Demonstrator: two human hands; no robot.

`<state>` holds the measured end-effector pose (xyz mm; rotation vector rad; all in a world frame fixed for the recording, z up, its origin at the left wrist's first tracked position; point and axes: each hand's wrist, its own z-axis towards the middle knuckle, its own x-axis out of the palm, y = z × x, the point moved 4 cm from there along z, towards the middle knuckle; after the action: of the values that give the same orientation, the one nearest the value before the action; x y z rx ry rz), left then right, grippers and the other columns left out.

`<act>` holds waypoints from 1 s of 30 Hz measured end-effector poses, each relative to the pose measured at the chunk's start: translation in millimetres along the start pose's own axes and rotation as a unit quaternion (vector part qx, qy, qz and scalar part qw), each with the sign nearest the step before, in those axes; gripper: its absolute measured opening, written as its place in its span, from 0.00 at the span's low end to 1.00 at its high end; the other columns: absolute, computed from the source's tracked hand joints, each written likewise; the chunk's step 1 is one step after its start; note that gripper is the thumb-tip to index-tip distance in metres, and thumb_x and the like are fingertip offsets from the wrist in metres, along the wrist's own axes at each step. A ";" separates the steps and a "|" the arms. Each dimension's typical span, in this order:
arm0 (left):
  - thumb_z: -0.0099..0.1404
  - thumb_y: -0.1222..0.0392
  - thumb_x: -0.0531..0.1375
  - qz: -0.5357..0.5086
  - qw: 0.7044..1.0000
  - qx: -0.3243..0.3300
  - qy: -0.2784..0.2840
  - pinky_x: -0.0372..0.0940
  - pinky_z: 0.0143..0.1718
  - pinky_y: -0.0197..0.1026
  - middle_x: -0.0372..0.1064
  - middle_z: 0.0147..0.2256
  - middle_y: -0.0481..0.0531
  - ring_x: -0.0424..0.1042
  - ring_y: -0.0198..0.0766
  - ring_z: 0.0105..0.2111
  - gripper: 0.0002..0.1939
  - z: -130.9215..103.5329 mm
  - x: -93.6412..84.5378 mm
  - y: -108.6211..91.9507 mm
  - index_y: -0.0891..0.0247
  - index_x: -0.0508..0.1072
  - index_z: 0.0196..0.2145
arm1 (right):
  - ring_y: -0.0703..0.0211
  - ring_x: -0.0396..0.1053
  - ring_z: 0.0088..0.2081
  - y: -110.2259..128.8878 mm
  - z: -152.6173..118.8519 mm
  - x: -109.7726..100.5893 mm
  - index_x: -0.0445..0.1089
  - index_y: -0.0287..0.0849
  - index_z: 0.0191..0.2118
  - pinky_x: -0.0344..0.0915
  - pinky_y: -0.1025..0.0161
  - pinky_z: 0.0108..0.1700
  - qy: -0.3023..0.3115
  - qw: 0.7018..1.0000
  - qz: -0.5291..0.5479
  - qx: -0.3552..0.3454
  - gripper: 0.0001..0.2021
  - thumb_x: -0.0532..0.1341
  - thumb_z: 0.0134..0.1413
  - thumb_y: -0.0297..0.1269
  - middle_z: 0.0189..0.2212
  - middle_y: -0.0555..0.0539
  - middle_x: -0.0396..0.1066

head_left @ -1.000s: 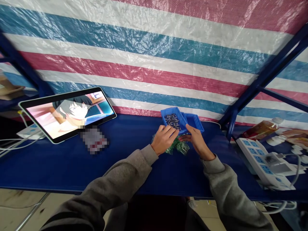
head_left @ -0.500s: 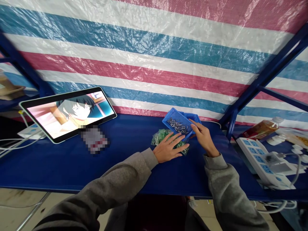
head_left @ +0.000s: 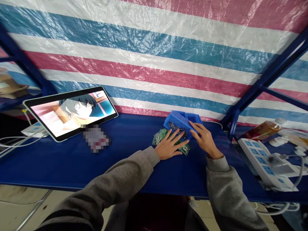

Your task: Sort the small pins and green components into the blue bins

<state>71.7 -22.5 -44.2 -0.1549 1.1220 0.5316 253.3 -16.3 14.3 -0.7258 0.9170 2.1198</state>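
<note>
A blue plastic parts bin (head_left: pixel 176 117) tilts toward me, with small metal screws or pins (head_left: pixel 173 125) gathered at its lower front side. My right hand (head_left: pixel 204 138) grips the bin's right side, thumb and fingers on its wall. My left hand (head_left: pixel 168 147) is spread flat, its fingertips at the bin's front edge and its palm over green-tinted plastic bags (head_left: pixel 157 137). Small metal pieces show inside those bags, which my left hand partly covers. A second blue bin (head_left: pixel 193 118) stands just behind the first, partly hidden.
On the left a tablet (head_left: pixel 72 114) leans, playing a cartoon, with a blurred packet (head_left: pixel 97 138) before it. A white power strip (head_left: pixel 262 160) and a drink bottle (head_left: pixel 264 129) lie at the right. Blue frame posts (head_left: pixel 258 86) flank the blue table (head_left: pixel 130 128).
The bin has tipped further toward me, and the metal pieces have slid down to its front side. My left hand stays spread in nearly the same spot.
</note>
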 end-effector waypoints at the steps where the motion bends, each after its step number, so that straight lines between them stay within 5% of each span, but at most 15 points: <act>1: 0.68 0.42 0.51 0.001 1.000 -0.002 0.001 0.39 0.64 0.64 0.40 0.68 0.59 0.37 0.57 0.67 0.35 -0.1 -0.1 0.1 0.55 0.48 0.67 | 0.49 0.70 0.49 -0.7 -1.0 -0.5 0.66 0.46 0.59 0.70 0.55 0.48 -0.001 1.000 -0.006 -0.008 0.23 0.51 0.64 0.49 0.50 0.40 0.69; 13: 0.68 0.42 0.50 0.006 1.000 -0.017 0.004 0.37 0.63 0.66 0.40 0.68 0.57 0.38 0.57 0.67 0.34 -0.3 1.2 0.3 0.53 0.47 0.67 | 0.48 0.65 0.56 -4.7 -13.9 0.4 0.63 0.47 0.62 0.63 0.50 0.58 0.015 0.998 -0.026 -0.046 0.23 0.51 0.65 0.48 0.55 0.40 0.65; 30: 0.69 0.42 0.50 -0.011 0.999 -0.030 0.014 0.35 0.63 0.67 0.39 0.68 0.56 0.37 0.57 0.67 0.33 -0.8 4.1 2.3 0.51 0.47 0.67 | 0.47 0.65 0.56 -1.5 -16.4 1.1 0.65 0.48 0.60 0.63 0.49 0.58 -0.003 0.998 -0.031 -0.054 0.23 0.52 0.64 0.48 0.55 0.40 0.65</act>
<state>71.3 -19.5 -47.9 -0.2265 1.1313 0.5449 257.3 -27.9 3.2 -0.7924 0.7716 2.1281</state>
